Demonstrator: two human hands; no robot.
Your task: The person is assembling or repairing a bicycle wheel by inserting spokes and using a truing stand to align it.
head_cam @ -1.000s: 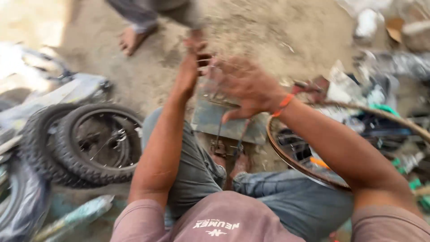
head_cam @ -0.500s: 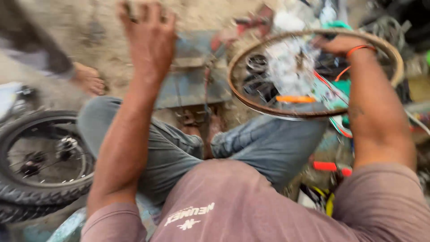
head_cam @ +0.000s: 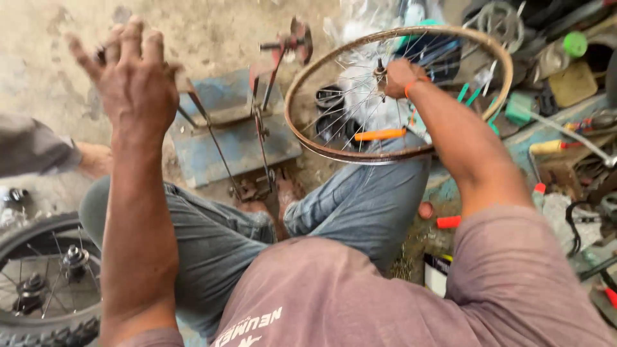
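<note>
Two hands were busy: the right hand (head_cam: 398, 76) grasped the hub of the rusty spoked rim (head_cam: 334, 151) above the knees, while the left hand (head_cam: 132, 77) was raised, fingers spread, over the blue stand (head_cam: 212, 148).

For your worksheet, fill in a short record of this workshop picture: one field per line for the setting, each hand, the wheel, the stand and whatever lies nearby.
Setting: dirt floor, person seated
Right hand: closed around the hub of the bare wheel rim
Bare wheel rim: rusty brown, spoked, no tyre, resting on the right knee
Left hand: raised, fingers spread; a small dark item may sit between them, unclear
Stand: blue metal base with thin upright arms, empty
Nearby: tyred wheel at lower left, orange-handled tool behind the spokes
</note>
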